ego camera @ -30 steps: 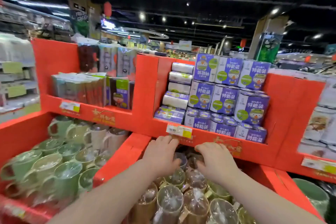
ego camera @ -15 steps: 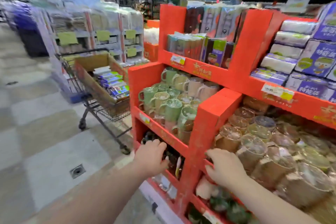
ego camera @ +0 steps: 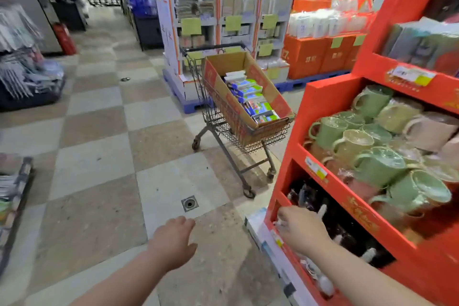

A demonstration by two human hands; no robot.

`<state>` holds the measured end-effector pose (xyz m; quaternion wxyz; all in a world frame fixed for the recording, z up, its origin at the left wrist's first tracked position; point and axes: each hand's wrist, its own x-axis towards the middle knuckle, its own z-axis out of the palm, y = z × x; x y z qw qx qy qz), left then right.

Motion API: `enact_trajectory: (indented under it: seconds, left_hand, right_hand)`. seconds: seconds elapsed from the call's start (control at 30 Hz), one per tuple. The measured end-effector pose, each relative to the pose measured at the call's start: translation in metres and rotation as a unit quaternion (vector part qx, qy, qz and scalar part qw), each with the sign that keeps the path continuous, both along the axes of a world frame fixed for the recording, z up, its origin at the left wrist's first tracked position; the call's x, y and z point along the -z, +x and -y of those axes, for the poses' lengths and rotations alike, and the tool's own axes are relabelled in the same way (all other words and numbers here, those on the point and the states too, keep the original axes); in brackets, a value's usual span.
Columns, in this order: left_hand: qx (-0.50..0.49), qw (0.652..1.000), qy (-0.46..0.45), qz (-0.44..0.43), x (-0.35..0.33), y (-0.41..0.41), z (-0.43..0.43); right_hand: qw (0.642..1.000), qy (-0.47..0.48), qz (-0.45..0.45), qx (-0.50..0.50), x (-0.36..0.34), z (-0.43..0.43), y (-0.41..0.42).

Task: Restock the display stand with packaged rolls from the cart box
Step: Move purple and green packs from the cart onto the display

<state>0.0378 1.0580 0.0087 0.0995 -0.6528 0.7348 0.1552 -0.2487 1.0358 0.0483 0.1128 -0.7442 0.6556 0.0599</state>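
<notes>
A wire shopping cart (ego camera: 224,117) stands on the aisle floor ahead, carrying an open cardboard box (ego camera: 224,63). Several blue, white and green packaged rolls (ego camera: 250,97) lie in a row inside the box. The red display stand (ego camera: 320,97) fills the right side, its shelves packed with green and beige wrapped mugs (ego camera: 382,156). My left hand (ego camera: 173,241) hangs over the floor with fingers relaxed, holding nothing. My right hand (ego camera: 300,227) is at the corner of the stand's lowest shelf, fingers loosely curled, nothing in it. Both hands are well short of the cart.
A checkered tile floor with a round drain (ego camera: 189,203) lies between me and the cart. Behind the cart stands a white shelf unit (ego camera: 216,25) on a blue pallet. Orange boxes (ego camera: 320,54) sit to its right. Racks line the left edge (ego camera: 22,62).
My view has swung left from the stand's roll shelf to the aisle and cart. Both hands have left the mug shelf and dropped low; the left hand is now off the stand.
</notes>
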Motion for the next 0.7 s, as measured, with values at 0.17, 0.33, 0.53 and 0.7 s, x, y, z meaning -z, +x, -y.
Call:
enact_trajectory:
  seconds: [0.17, 0.33, 0.53, 0.7]
  left_hand:
    - [-0.017, 1.0, 0.011, -0.001, 0.002, 0.055, 0.044]
    - [-0.022, 1.0, 0.014, -0.015, 0.003, 0.076, 0.097]
    - [-0.014, 1.0, -0.01, -0.008, -0.003, 0.083, 0.195]
    - [-0.004, 1.0, -0.029, 0.002, -0.018, 0.083, 0.305]
  right_hand:
    - [1.0, -0.01, 0.011, -0.009, -0.007, 0.065, 0.061]
    - [1.0, 0.012, -0.007, -0.012, 0.004, 0.118, 0.086]
    - [0.998, 0.057, -0.017, -0.013, 0.036, 0.192, 0.094]
    - [0.994, 0.101, -0.02, -0.019, 0.059, 0.269, 0.094]
